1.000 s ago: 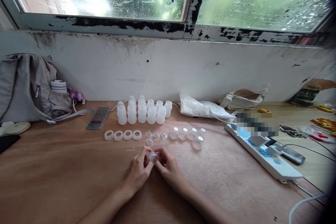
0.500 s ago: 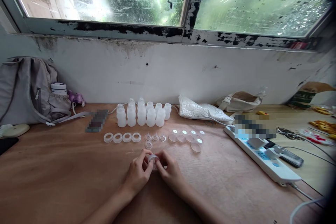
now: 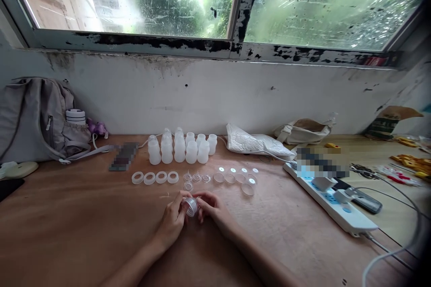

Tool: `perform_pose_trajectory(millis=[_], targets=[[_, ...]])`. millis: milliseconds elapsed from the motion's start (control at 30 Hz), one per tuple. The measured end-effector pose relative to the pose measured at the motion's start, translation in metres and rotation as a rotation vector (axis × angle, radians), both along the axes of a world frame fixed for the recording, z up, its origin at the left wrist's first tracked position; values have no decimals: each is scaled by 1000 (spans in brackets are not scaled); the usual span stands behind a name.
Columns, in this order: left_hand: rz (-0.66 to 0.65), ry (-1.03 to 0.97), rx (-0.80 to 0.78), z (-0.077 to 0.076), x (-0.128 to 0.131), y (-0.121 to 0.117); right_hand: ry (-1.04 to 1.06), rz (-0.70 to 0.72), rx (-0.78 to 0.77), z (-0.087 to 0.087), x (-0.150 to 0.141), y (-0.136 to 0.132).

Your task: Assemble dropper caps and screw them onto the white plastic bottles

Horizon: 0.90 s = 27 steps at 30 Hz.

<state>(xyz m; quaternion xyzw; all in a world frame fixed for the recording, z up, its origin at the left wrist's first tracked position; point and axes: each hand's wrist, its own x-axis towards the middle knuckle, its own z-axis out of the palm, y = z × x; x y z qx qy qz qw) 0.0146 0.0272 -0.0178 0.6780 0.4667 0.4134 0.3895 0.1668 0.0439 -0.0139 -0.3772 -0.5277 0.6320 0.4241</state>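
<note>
My left hand (image 3: 174,216) is closed round a translucent screw ring (image 3: 191,206), of the kind that fits a bottle neck, now tilted on its side. Bent fingers of my right hand (image 3: 212,208) pinch at the ring's right side; what lies between those fingertips is partly hidden. Just beyond the hands are several small clear silicone nipples (image 3: 196,178). To their left is a row of white screw rings (image 3: 150,178). Clear round covers with white dots (image 3: 248,189) lie to the right. Frosted small bottles (image 3: 179,149) stand upright behind, some with domed tops.
A white power strip (image 3: 332,202) with plugs and cables lies at the right. Along the wall are a white padded pouch (image 3: 256,141), a beige bag (image 3: 303,131) and, at the left, a grey backpack (image 3: 33,119). A blurred dark flat thing (image 3: 124,157) lies near the bottles.
The ring has turned from facing up to lying on its side, showing its ridged wall. My right hand's fingers have shifted to its right side. The view has moved slightly.
</note>
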Motion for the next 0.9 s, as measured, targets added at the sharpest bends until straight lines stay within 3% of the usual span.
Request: perform_pose_trajectory(millis=[133, 267, 367, 533, 700, 900], targets=[[-27, 21, -20, 4, -1, -3, -20, -6, 19, -4, 4, 5], [176, 202, 204, 24, -7, 8, -63, -121, 74, -4, 15, 12], [296, 333, 308, 47, -6, 34, -142, -257, 156, -2, 28, 19], [282, 752, 278, 80, 11, 94, -201, -389, 181, -3, 43, 31], [278, 843, 239, 82, 28, 133, -186, -427, 174, -7, 49, 37], [289, 872, 284, 79, 32, 130, -164, -429, 163, -5, 48, 36]])
